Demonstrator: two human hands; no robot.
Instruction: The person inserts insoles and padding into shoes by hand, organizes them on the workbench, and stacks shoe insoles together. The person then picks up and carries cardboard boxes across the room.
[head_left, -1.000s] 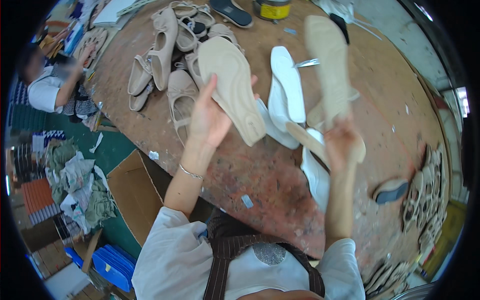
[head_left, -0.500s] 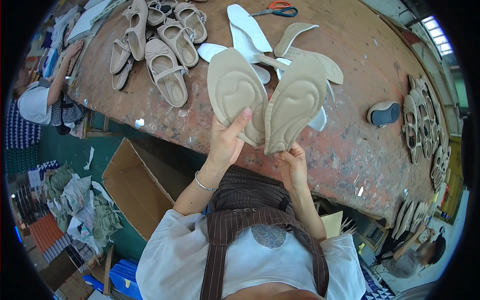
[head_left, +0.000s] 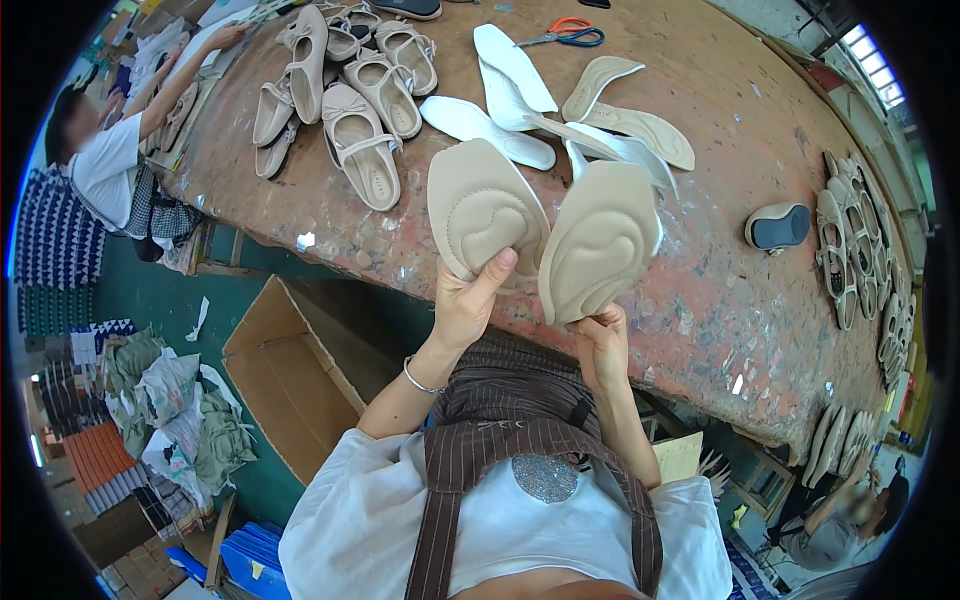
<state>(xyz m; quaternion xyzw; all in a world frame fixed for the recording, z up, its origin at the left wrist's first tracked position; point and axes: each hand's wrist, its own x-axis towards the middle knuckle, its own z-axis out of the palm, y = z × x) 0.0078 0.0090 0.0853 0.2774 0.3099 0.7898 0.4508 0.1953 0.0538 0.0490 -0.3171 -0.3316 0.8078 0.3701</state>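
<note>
My left hand (head_left: 468, 300) grips a beige padded insole (head_left: 485, 205), thumb pressed on its stitched face. In my right hand (head_left: 603, 335) a second beige insole (head_left: 600, 235) is pinched by its lower end. Both insoles are held up side by side over the table's near edge, stitched faces toward me and tilted. Behind them, white insoles (head_left: 490, 130) lie loosely overlapped on the table (head_left: 690, 330). Two more beige insoles (head_left: 645, 132) rest there, one curled up on its side. Scissors (head_left: 565, 36) with orange and dark handles lie beyond the white pieces.
Beige strapped shoes (head_left: 362, 150) cluster at the far left. One shoe (head_left: 778, 227) lies sole outward at right, near rows of shoes (head_left: 850, 240) along the table's edge. A cardboard box (head_left: 290, 370) stands below at left. Co-workers (head_left: 110, 170) sit at left and lower right.
Both insoles have come down slightly and tipped, so their faces look shorter. My hands still hold them. The whole view has shifted a little, and the left co-worker's arm reaches farther up.
</note>
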